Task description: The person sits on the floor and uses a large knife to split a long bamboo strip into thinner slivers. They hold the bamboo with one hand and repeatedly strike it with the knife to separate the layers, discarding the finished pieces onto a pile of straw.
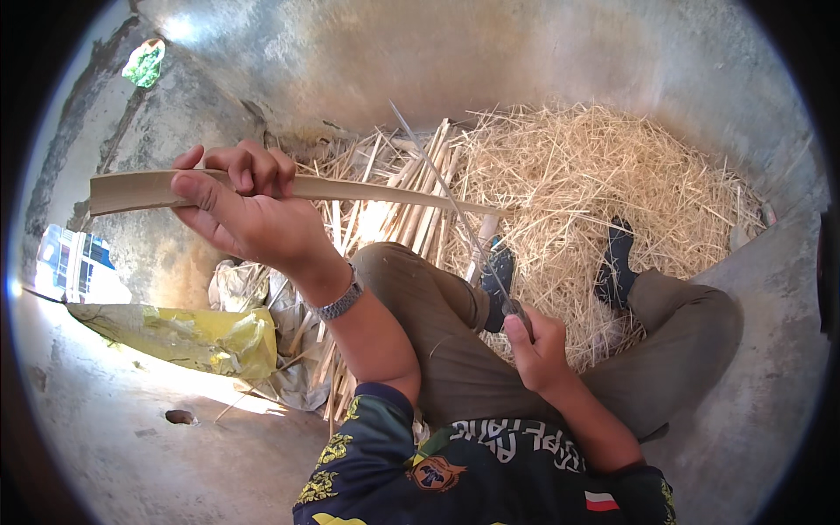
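Observation:
My left hand [262, 206] is raised at the left, its fingers closed around a long, flat, pale strip that looks like split bamboo [131, 192]. The strip's broad end sticks out to the left, and its narrowing end reaches right over the shavings. In my right hand [544, 354], near my lap, is the dark handle of a knife [421, 150]. Its long thin blade slants up and to the left, crossing the strip's narrow part; whether the two touch I cannot tell.
Between my feet and the wall lies a big heap of pale, curly shavings [595, 166]. Beside it, several loose strips [429, 214] lie in a bundle. A yellow sack [192, 341] is at the left, near a small hole [181, 417] in the concrete floor. Concrete walls [455, 52] stand close around.

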`<move>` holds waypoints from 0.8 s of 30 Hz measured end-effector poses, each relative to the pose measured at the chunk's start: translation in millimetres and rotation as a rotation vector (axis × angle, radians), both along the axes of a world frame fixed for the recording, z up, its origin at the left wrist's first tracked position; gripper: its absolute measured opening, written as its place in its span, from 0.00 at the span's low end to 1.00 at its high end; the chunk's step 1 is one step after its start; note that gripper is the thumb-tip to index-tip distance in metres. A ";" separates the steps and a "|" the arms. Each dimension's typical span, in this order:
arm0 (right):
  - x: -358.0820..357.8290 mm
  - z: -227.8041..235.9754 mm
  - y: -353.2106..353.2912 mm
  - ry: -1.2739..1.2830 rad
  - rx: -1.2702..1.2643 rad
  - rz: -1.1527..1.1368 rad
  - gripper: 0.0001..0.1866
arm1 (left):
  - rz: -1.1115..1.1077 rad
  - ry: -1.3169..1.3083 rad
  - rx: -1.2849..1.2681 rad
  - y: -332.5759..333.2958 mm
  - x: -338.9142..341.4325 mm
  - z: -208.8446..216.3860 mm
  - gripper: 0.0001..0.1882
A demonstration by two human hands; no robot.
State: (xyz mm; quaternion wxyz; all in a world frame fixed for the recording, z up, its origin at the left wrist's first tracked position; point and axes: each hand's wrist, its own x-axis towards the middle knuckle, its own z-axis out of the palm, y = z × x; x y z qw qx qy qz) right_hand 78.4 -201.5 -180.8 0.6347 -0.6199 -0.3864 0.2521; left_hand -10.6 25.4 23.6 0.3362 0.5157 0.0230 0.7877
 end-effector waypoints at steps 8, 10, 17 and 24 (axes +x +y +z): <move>12.9 -41.4 8.2 0.329 -0.414 0.020 0.29 | 0.022 0.008 0.010 -1.9 0.1 -0.8 0.17; 17.1 -39.0 7.0 0.514 -0.427 0.024 0.29 | 0.017 0.006 -0.003 0.6 0.3 -0.4 0.18; 12.1 -8.6 -5.6 0.636 -0.088 0.200 0.26 | -0.110 -0.011 -0.081 5.9 6.0 -3.3 0.22; 19.3 -8.9 -1.4 0.713 -0.209 0.246 0.21 | 0.013 -0.002 -0.101 6.3 41.4 -19.4 0.24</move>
